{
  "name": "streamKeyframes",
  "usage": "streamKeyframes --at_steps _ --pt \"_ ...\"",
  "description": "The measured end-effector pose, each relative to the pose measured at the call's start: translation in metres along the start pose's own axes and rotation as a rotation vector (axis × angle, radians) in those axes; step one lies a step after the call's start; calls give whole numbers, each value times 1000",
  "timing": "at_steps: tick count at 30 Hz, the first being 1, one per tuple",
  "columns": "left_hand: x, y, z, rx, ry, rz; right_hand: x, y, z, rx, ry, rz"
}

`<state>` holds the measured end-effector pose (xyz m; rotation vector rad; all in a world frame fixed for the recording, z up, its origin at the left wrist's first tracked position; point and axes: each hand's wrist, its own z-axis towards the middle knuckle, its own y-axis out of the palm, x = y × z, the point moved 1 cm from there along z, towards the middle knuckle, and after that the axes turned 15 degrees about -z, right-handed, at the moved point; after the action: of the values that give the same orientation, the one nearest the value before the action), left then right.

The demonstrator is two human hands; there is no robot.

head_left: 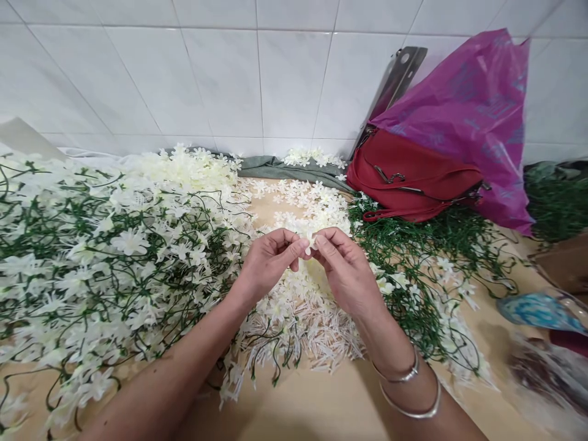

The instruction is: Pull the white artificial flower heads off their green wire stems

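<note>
Between my fingertips, over the middle of the table, is a small white artificial flower (pixel 309 243). My left hand (pixel 275 257) pinches it from the left, thumb against forefinger. From the other side my right hand (pixel 342 263) pinches it too, and the hands almost meet. Loose white blossoms (pixel 316 205) lie just beyond my hands. Below them spreads a pile of thin white stamen-like pieces (pixel 316 334). Green artificial stems (pixel 413 263) are heaped beside my right hand.
A large heap of white flowers on green stems (pixel 114 263) covers the left side. A red handbag (pixel 413 174) and a purple plastic bag (pixel 473 104) stand at the tiled wall (pixel 215 79). A blue patterned item (pixel 542 311) and a clear plastic bag (pixel 546 373) lie right.
</note>
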<state>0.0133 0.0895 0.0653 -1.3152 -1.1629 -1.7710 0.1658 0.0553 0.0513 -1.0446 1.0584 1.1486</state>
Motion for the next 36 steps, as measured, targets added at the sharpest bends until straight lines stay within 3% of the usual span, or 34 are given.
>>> streamKeyframes --at_steps 4,11,19,22,26,28,30,33,36 --pt "-2 0 0 14 -3 -61 0 1 0 -20 21 17" --pt "1 -1 3 -62 -30 -129 -3 -4 2 103 51 117" --pt "-1 -2 3 31 -17 -103 -2 -1 0 122 -1 94" --pt "2 -2 1 78 -6 -86 -5 -6 0 226 -121 -118" --pt "11 1 -4 74 -61 -11 -11 -10 -5 434 -543 -713" --pt "14 3 -5 34 -89 -16 -7 -7 -8 422 -766 -939" --pt "14 3 -5 31 -78 -45 0 -3 -10 378 -891 -1045" --pt "12 -1 -3 84 -50 -43 0 -1 -8 381 -901 -1055" --pt "14 -4 -3 139 -27 -26 -21 -4 -9 359 -788 -1047"
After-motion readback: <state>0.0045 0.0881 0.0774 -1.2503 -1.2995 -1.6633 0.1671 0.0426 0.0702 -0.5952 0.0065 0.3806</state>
